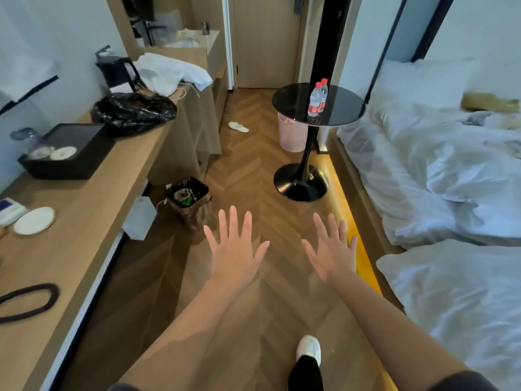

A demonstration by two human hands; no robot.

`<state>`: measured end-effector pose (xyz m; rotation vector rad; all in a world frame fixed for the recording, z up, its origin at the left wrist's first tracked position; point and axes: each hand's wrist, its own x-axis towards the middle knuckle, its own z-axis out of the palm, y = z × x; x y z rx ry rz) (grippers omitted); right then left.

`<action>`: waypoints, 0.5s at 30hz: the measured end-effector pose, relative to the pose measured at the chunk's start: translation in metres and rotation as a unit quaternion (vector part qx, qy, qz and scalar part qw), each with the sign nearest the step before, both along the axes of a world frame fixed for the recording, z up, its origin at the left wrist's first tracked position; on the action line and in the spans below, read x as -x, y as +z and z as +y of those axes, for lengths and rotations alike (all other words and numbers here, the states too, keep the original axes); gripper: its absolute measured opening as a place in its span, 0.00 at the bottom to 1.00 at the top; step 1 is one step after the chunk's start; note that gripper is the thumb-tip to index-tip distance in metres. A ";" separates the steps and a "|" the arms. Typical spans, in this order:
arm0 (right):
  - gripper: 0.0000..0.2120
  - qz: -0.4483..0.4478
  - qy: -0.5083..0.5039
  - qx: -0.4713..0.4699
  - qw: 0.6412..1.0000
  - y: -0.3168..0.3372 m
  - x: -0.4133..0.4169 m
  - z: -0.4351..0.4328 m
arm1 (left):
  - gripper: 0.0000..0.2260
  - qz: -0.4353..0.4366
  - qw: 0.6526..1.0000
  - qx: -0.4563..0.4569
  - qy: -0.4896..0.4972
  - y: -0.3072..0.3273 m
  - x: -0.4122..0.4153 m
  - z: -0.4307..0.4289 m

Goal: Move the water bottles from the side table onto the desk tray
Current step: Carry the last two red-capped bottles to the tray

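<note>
Side table holds water bottles, well beyond spread empty hands.

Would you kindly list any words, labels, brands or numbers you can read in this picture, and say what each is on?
No text here can be read.
Red labels on the water bottles: print too small to read.
Purple-marked packet on the desk: blurred, nothing readable.

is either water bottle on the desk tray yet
No, both water bottles stand upright on the round black side table, well apart from the black tray on the desk.
</note>
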<state>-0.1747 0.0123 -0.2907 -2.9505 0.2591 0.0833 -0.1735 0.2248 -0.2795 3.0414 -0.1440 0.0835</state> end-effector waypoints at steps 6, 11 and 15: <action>0.33 -0.017 0.029 0.024 0.999 0.001 -0.105 -0.070 | 0.35 0.010 0.999 0.022 0.041 0.005 -0.092 -0.065; 0.33 -0.036 0.049 0.037 0.997 0.007 -0.186 -0.124 | 0.35 -0.007 0.997 0.032 0.068 0.011 -0.156 -0.114; 0.32 -0.033 0.050 0.027 0.998 0.008 -0.228 -0.152 | 0.35 0.001 0.993 0.055 0.100 0.008 -0.193 -0.140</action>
